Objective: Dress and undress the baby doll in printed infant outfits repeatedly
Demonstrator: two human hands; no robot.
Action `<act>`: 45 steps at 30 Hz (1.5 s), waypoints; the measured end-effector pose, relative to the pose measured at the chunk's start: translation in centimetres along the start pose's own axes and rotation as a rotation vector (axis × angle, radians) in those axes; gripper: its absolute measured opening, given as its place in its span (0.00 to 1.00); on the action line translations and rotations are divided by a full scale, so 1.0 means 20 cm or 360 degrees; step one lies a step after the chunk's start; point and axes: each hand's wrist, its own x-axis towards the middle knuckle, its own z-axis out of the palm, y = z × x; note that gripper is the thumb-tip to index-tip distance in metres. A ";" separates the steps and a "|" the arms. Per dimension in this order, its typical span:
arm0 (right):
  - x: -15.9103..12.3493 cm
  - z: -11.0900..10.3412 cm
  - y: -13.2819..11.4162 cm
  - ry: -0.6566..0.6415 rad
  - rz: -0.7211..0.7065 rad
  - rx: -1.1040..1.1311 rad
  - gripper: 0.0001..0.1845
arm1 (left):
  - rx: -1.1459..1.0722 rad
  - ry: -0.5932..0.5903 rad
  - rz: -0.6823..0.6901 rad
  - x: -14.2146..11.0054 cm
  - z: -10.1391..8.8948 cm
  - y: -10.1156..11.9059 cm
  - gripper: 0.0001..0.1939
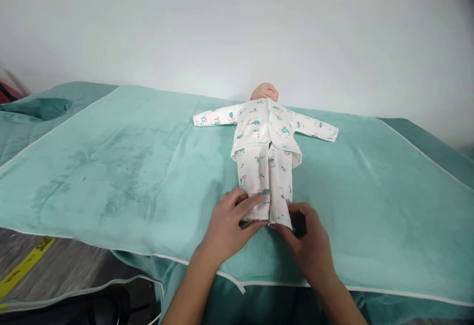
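Note:
A baby doll [264,91] lies on its back, dressed in a white printed jacket [255,125] with both sleeves spread sideways. Below the jacket's hem, matching white baby trousers [254,172] stretch straight toward me, legs side by side. My left hand [231,221] is closed on the cuff of the left trouser leg, thumb underneath and fingers on top. At the other cuff, my right hand [311,246] pinches the outer lower edge of the right leg. The doll's hands and feet are hidden inside the clothes.
A light green plush blanket [111,167] with white piping covers the surface. Darker green cloth [403,130] shows beyond its sides. Behind stands a white wall [222,33]. At lower left are a yellow floor strip [25,265] and a dark object [99,307].

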 end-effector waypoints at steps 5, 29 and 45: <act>0.00 0.07 -0.10 0.0237 0.0114 -0.0144 0.18 | 0.0328 0.0096 0.0109 -0.02 0.04 0.00 0.23; -0.05 -0.27 -0.11 0.0527 -0.0656 -0.0233 0.14 | 0.0341 0.0382 0.0177 -0.07 0.04 -0.01 0.19; -0.12 -0.21 -0.01 0.0089 -0.0416 -0.0148 0.02 | 0.0178 0.0523 0.0358 -0.08 0.03 0.00 0.17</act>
